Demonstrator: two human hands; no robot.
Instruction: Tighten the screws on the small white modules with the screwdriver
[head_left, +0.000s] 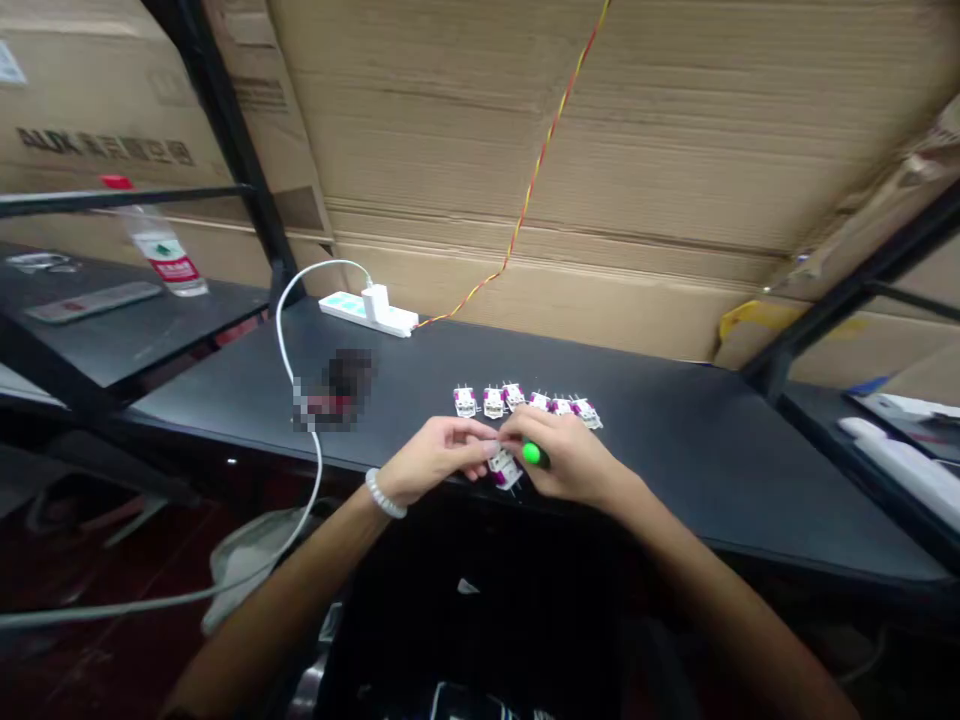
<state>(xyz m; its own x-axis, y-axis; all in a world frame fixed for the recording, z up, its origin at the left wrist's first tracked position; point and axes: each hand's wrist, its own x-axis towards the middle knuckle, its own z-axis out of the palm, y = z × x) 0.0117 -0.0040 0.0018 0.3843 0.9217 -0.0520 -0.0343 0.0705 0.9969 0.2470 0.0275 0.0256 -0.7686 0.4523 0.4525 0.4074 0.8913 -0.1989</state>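
Note:
My left hand (439,458) pinches a small white and magenta part (504,468) at the near edge of the black table (675,460). My right hand (570,460) is closed around a tool with a green handle end (532,454), its tip meeting that part. Just behind the hands lies a row of several similar white and magenta parts (525,401). A white bead bracelet (384,494) is on my left wrist.
A white power strip (367,310) with a plugged charger sits at the table's back, its white cable (289,360) looping off the left edge. A red-yellow wire (540,160) runs up the cardboard wall. A bottle (161,245) stands on the left shelf. A blurred dark object (334,392) lies left of the parts.

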